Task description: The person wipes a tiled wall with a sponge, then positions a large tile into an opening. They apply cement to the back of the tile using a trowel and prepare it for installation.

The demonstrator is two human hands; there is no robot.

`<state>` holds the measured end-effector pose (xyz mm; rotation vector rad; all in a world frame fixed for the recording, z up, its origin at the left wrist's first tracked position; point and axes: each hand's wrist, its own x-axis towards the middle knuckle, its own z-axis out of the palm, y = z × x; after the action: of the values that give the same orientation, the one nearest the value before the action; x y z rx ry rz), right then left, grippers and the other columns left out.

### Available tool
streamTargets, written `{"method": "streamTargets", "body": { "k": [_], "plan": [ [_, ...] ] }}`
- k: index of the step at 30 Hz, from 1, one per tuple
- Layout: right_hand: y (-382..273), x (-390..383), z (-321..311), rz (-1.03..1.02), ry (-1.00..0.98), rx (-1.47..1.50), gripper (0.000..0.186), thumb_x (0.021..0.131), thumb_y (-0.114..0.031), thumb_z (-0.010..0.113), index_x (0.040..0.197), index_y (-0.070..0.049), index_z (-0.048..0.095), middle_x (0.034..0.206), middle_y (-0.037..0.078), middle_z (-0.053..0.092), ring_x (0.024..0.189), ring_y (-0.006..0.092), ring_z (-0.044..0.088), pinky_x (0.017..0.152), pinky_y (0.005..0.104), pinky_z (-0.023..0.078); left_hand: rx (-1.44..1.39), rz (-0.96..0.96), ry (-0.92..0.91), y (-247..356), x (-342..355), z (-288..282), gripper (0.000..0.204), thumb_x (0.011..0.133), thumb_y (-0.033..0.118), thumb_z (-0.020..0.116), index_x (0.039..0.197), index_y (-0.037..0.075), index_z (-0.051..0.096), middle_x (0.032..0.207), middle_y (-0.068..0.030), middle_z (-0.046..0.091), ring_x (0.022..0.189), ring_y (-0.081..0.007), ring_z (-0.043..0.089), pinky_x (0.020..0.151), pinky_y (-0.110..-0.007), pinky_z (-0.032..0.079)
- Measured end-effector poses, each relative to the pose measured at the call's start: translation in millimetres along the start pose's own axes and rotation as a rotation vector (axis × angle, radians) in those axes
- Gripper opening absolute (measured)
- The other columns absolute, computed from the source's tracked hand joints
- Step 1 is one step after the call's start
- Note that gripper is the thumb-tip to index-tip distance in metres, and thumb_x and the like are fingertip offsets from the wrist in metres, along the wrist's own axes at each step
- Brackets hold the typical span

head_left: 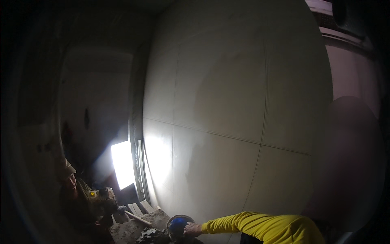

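My right arm, in a yellow sleeve point(260, 226), stretches leftward along the bottom of the view. At its end, my right hand point(192, 229) is closed at the right rim of a round dark bucket point(170, 232). Its fingertips are partly lost in shadow. Something blue point(177, 223) shows inside the bucket, too dim to name. Just left of the bucket is a dirty, grey-crusted surface point(126, 232) with lumpy pale material point(151, 235). A wooden handle point(139, 218) lies across it. My left hand is out of view.
At the lower left, a capped person point(70, 183) is near a boxy device with a yellow spot point(102, 195). A bright lamp panel point(122, 164) glares beside upright strips point(141, 171). A large wall of grey panels point(227, 105) rises ahead. The right side is blurred.
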<state>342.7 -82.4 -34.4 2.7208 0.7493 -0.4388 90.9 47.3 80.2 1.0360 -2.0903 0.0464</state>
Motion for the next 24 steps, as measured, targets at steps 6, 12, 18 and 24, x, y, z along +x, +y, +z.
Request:
{"method": "streamTargets", "body": {
  "k": [6,12,18,24],
  "plan": [
    [-0.8,-5.1,8.4,0.006,0.004,0.106,0.025,0.092,-0.02,0.061,0.116,-0.016,0.067,0.107,0.012,0.07,0.105,0.0352,0.067,0.085,0.052,0.052,0.002,0.007,0.014,4.1,-3.5,1.6,0.047,0.093,0.022,0.059,0.135,0.001,0.059,0.138,-0.0173,0.061,0.129,-0.032,0.056,0.115,-0.045,0.041],
    [14.5,-37.2,-16.6,-0.04,0.048,0.326,0.031,0.088,-0.014,0.064,0.119,-0.012,0.064,0.108,0.016,0.068,0.106,0.0389,0.066,0.089,0.0544,0.053,-0.003,0.011,0.02,3.0,-10.2,9.6,0.046,0.094,0.022,0.058,0.135,0.001,0.06,0.138,-0.0177,0.061,0.129,-0.0324,0.056,0.114,-0.045,0.041],
    [20.2,-51.9,-21.3,0.071,0.21,0.174,0.037,0.091,-0.007,0.056,0.127,-0.009,0.064,0.11,0.015,0.069,0.11,0.0388,0.065,0.087,0.0501,0.053,-0.006,0.009,0.029,3.9,-18.3,15.8,0.046,0.094,0.023,0.058,0.135,0.001,0.06,0.138,-0.0181,0.061,0.129,-0.0328,0.056,0.114,-0.045,0.041],
    [-4.7,-49.6,11.7,-0.017,0.237,0.008,0.027,0.092,-0.014,0.058,0.119,-0.011,0.061,0.113,0.011,0.063,0.119,0.0346,0.058,0.094,0.0496,0.052,-0.011,-0.01,0.032,5.7,-29.5,19.9,0.046,0.095,0.023,0.058,0.135,0.001,0.06,0.138,-0.0185,0.061,0.129,-0.0332,0.056,0.113,-0.046,0.042]
  ]
}}
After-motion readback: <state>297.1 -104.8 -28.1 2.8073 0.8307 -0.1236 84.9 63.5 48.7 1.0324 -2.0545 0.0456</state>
